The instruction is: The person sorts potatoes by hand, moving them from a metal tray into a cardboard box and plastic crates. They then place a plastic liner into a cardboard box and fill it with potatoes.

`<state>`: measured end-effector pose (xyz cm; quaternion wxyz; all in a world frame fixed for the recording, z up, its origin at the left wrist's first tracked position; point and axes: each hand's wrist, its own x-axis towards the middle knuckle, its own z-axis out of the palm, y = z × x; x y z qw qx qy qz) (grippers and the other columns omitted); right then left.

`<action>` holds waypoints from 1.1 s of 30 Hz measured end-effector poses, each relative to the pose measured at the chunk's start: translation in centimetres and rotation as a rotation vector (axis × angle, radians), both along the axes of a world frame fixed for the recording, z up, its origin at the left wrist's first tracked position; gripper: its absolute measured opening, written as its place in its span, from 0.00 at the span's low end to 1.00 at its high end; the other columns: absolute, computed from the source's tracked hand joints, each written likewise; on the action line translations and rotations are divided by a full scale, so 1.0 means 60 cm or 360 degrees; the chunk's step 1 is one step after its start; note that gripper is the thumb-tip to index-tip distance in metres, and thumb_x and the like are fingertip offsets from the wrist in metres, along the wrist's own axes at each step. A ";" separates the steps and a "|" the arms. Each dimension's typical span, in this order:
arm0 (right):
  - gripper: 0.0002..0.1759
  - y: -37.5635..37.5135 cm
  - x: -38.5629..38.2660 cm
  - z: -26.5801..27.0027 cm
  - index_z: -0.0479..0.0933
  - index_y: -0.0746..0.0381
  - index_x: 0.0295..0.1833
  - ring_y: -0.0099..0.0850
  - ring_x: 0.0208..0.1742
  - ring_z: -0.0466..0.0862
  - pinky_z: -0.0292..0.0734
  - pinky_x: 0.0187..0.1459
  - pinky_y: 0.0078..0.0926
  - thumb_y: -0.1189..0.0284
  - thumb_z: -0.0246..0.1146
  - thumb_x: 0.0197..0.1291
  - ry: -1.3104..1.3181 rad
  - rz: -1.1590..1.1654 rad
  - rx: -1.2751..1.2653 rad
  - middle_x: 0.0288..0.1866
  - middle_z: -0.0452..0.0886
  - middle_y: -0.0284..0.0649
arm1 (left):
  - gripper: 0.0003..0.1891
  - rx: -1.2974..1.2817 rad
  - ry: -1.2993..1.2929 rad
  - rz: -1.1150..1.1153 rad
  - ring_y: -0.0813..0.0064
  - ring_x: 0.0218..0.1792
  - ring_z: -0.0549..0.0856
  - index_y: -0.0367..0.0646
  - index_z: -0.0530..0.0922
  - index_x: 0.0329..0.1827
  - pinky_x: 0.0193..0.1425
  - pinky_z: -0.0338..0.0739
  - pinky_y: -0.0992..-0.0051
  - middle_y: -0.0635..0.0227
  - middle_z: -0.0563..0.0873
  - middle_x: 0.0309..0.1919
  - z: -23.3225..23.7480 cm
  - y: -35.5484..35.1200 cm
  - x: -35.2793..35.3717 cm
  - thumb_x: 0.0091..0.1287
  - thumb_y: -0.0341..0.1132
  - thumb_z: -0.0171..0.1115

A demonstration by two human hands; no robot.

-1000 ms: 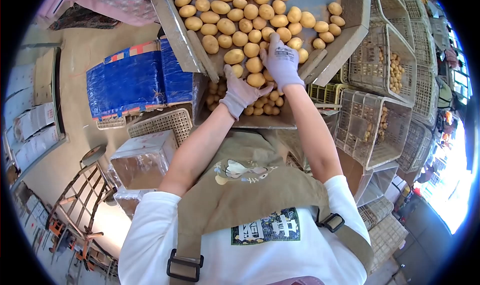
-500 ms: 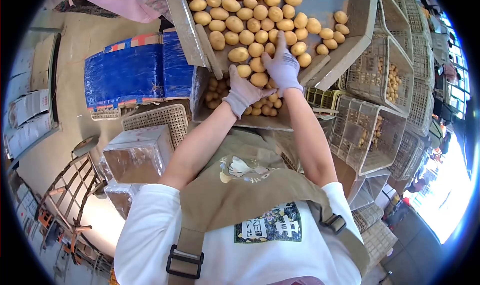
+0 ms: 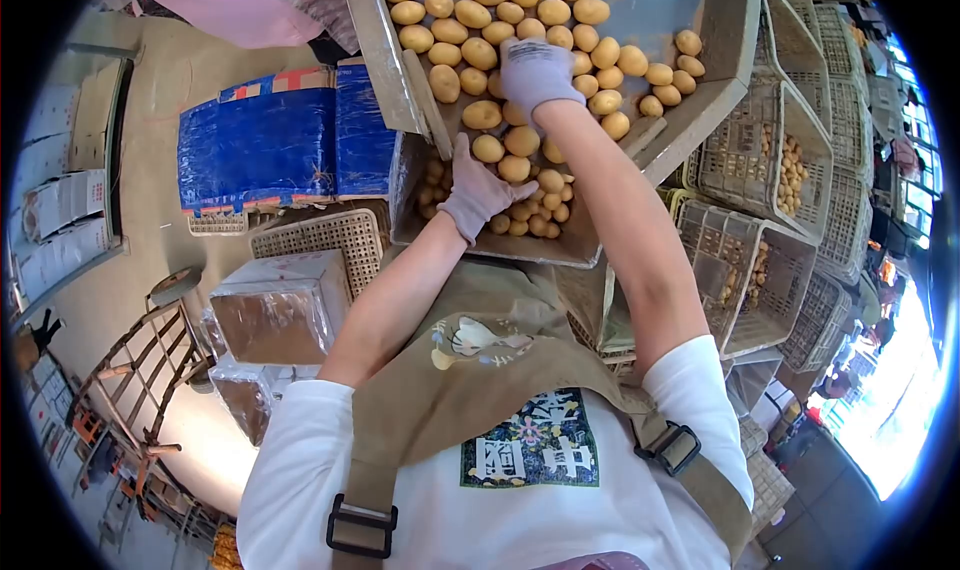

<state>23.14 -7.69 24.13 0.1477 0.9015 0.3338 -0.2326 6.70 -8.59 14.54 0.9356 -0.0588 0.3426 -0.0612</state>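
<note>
Many yellow potatoes (image 3: 482,115) lie in a wide grey sorting tray (image 3: 710,100) that narrows toward me. Below its mouth is a bin (image 3: 575,246) with more potatoes (image 3: 545,208) in it. My right hand (image 3: 540,75), in a pale glove, reaches in among the tray's potatoes; its back faces me and the fingertips are hidden. At the mouth, my left hand (image 3: 478,188), also gloved, is open with thumb and fingers apart, beside the potatoes and over the bin. A potato (image 3: 514,169) rests near its fingers.
Stacked plastic crates (image 3: 735,165) stand on the right, some with potatoes inside. To the left are a blue-wrapped box (image 3: 260,140), a perforated crate (image 3: 325,238), clear-wrapped boxes (image 3: 275,315) and a rusty hand cart (image 3: 150,370). Pink cloth (image 3: 215,5) shows at the top left.
My right hand has moved farther up the tray and slightly left, its fingers now hidden among the potatoes. My left hand stays near the mouth, and the view has shifted slightly.
</note>
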 end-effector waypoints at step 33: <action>0.28 -0.524 -0.246 0.008 0.77 0.63 0.66 0.45 0.59 0.83 0.77 0.64 0.37 0.81 0.66 0.59 -0.0573 -0.1044 0.1687 0.61 0.82 0.49 | 0.43 -0.0162 -0.0248 -0.0059 0.51 0.80 0.59 0.57 0.56 0.83 0.73 0.57 0.29 0.65 0.58 0.82 0.003 0.011 -0.024 0.71 0.73 0.37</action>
